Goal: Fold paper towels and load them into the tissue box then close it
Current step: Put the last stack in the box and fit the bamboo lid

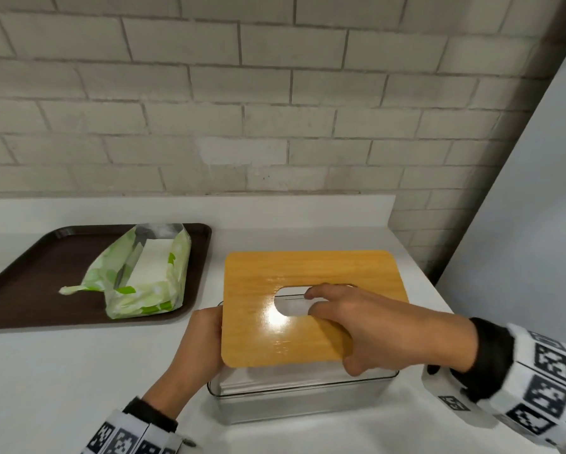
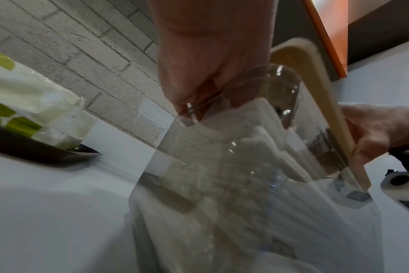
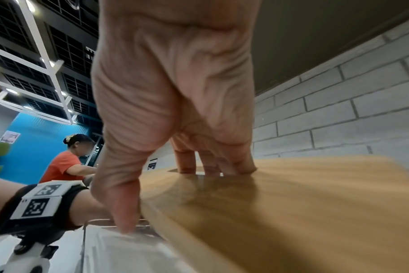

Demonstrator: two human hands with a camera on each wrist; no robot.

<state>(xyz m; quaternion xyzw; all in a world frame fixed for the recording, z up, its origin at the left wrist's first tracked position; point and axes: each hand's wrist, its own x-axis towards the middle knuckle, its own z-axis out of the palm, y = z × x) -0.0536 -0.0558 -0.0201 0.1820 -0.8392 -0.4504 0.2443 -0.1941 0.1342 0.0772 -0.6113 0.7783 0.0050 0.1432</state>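
Observation:
A clear plastic tissue box (image 1: 291, 404) stands on the white counter with a stack of folded white paper towels (image 1: 258, 381) inside. A wooden lid (image 1: 308, 273) with an oval slot lies over it, shifted toward the wall, so the box's near strip is uncovered. My right hand (image 1: 366, 329) grips the lid (image 3: 292, 203), fingers down in the slot and thumb on its near edge. My left hand (image 1: 203, 342) holds the box's left end, and in the left wrist view the fingers of that hand (image 2: 210, 55) curl over the clear rim beside the towels (image 2: 264, 133).
A dark brown tray (image 1: 29, 283) at the left holds an opened green-and-white pack of paper towels (image 1: 147, 276). A brick wall runs close behind the counter and a white panel (image 1: 520, 191) stands at the right. A seated person (image 3: 65, 162) is far behind.

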